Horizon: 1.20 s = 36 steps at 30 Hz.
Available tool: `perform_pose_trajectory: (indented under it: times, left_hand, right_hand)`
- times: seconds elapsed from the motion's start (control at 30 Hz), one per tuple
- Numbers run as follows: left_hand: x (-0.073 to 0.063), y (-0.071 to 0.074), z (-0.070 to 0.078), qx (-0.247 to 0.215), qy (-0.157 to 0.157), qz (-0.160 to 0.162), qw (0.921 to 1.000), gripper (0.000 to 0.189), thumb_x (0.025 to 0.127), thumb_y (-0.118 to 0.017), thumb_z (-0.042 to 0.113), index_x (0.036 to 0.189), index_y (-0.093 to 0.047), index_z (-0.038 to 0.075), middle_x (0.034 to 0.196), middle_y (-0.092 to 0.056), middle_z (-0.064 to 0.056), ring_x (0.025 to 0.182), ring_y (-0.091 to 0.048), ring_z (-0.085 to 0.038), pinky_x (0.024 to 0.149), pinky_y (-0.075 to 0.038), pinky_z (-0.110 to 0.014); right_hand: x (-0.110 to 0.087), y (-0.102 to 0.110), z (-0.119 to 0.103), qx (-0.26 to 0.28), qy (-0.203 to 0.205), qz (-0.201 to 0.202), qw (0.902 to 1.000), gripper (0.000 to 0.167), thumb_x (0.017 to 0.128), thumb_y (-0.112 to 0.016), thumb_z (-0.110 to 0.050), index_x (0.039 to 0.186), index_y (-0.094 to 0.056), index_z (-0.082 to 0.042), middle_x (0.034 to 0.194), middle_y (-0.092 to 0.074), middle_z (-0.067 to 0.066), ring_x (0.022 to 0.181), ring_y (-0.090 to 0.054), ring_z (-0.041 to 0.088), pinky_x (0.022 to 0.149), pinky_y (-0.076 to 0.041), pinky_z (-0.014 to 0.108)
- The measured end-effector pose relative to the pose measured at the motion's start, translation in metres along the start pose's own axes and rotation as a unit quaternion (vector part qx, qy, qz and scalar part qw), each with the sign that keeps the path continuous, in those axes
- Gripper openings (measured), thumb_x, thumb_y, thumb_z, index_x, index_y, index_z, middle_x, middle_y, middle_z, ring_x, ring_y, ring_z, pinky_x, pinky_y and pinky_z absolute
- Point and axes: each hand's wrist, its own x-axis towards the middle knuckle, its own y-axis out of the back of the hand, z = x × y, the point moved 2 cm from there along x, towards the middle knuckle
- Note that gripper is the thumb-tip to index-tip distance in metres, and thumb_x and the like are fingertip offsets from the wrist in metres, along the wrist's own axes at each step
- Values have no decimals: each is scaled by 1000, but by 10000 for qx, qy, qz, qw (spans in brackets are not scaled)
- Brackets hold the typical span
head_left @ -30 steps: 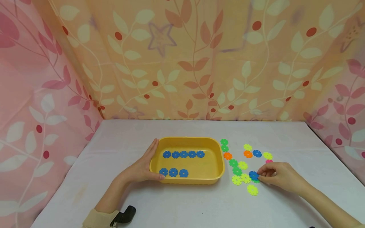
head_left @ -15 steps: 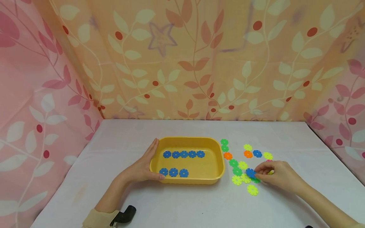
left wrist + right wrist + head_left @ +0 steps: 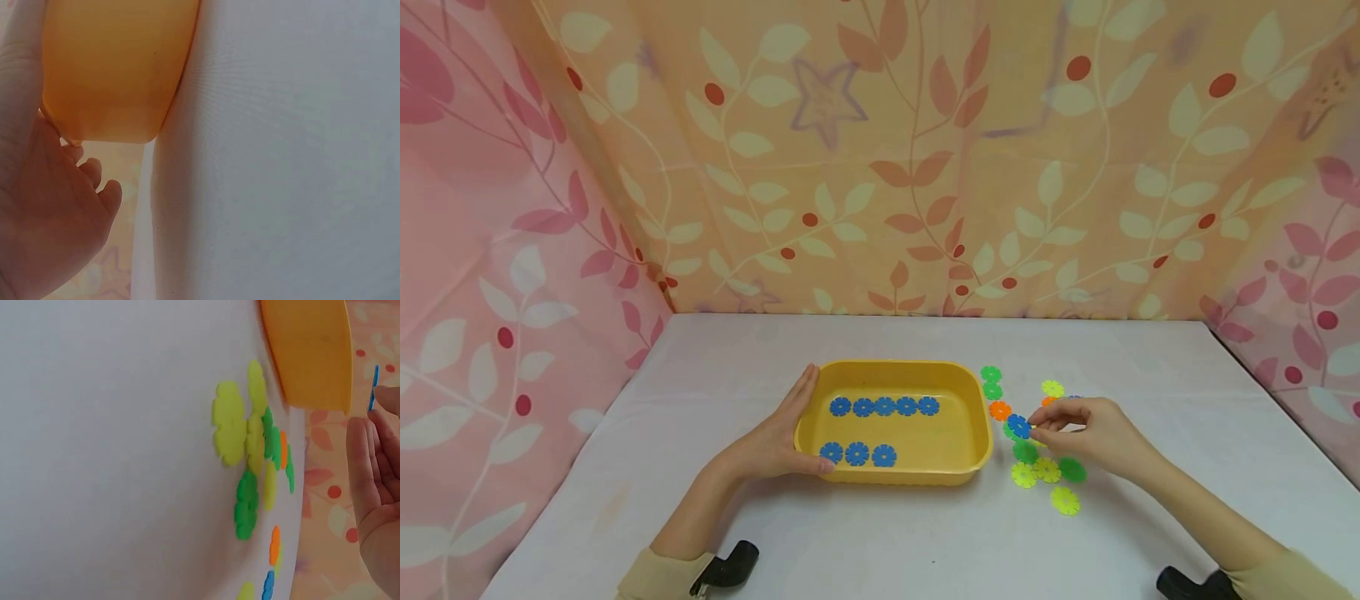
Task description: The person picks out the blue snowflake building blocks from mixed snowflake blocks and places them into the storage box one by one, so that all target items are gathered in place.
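A yellow plastic basin stands on the table, with two rows of blue snowflake discs lying flat inside it. My left hand grips its left end, thumb over the front rim and fingers along the side; the left wrist view shows the basin's wall against that hand. To the right of the basin, my right hand pinches one blue snowflake disc between thumb and fingertips, above the loose discs. In the right wrist view the held disc appears edge-on, raised off the table.
Loose green, yellow and orange snowflake discs lie scattered right of the basin, some overlapping. Another blue disc is on the table, mostly behind my right hand in the head view. Patterned curtains border the white tabletop.
My right hand has lifted the blue disc off the green one and moved left and away from me, towards the basin. The left hand and basin have stayed put.
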Motion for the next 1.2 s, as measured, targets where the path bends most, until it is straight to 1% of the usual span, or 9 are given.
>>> perform_pose_trajectory:
  times: [0.1, 0.27, 0.53, 0.63, 0.73, 0.87, 1.0, 1.1, 1.2]
  left_hand:
    - [0, 0, -1, 11, 17, 3, 10000, 129, 69, -85, 44, 157, 6, 21, 163, 11, -1, 149, 4, -27, 113, -16, -58]
    - [0, 0, -1, 11, 36, -2, 10000, 129, 69, -85, 44, 157, 6, 21, 163, 11, 0, 149, 4, -26, 113, -17, -58]
    - [0, 0, 1, -12, 40, 4, 10000, 129, 69, -85, 45, 157, 6, 20, 163, 11, -1, 149, 4, -27, 113, -18, -57]
    - [0, 0, 2, -6, 72, -8, 10000, 129, 69, -84, 46, 157, 6, 20, 163, 12, 0, 149, 4, -26, 113, -18, -56]
    - [0, 0, 2, -5, 90, -16, 10000, 129, 69, -84, 45, 157, 6, 20, 163, 12, 1, 149, 5, -26, 113, -19, -56]
    - [0, 0, 3, -39, 88, -15, 10000, 129, 69, -85, 44, 157, 6, 19, 163, 12, 1, 149, 4, -26, 113, -19, -56]
    - [0, 0, 3, -78, 110, -22, 9999, 129, 69, -85, 44, 157, 6, 20, 163, 12, -1, 149, 5, -26, 113, -19, -55]
    - [-1, 0, 3, -81, 118, -14, 9999, 129, 69, -85, 44, 157, 6, 20, 163, 12, -1, 149, 5, -27, 113, -19, -56]
    - [-1, 0, 2, -64, 100, -3, 9999, 129, 69, -85, 43, 157, 6, 20, 163, 12, 1, 149, 5, -27, 113, -18, -57]
  right_hand:
    - [7, -6, -12, 326, 191, -165, 9991, 21, 83, -79, -27, 97, -74, -11, 84, -67, 4, 79, -63, 18, 63, -55, 27]
    - [21, -19, -31, 585, 549, -557, 9952, 19, 84, -78, -24, 97, -73, -11, 87, -68, 5, 79, -63, 20, 67, -56, 28]
    - [45, -47, -56, 569, 1011, -1206, 9859, 19, 84, -79, -25, 98, -74, -13, 89, -71, 0, 80, -65, 20, 71, -57, 28]
    - [53, -56, -64, 492, 1315, -1435, 9796, 18, 84, -78, -24, 96, -74, -12, 88, -71, -2, 78, -64, 19, 71, -57, 29]
    - [60, -65, -70, 306, 1582, -1696, 9723, 14, 84, -78, -24, 94, -74, -15, 84, -70, -5, 76, -64, 16, 70, -57, 29]
    - [70, -76, -76, -106, 1943, -2037, 9595, 10, 84, -78, -23, 92, -74, -18, 80, -69, -10, 73, -63, 10, 69, -57, 28]
    - [77, -88, -79, -675, 2274, -2326, 9432, 8, 84, -78, -19, 90, -74, -15, 78, -66, -14, 70, -60, 4, 67, -55, 24]
    - [81, -97, -79, -1119, 2317, -2483, 9339, 7, 84, -78, -17, 88, -73, -13, 75, -63, -16, 68, -57, 2, 64, -53, 21]
    - [83, -104, -78, -1453, 2181, -2616, 9289, 7, 83, -78, -16, 86, -73, -14, 73, -61, -16, 67, -55, 2, 63, -51, 21]
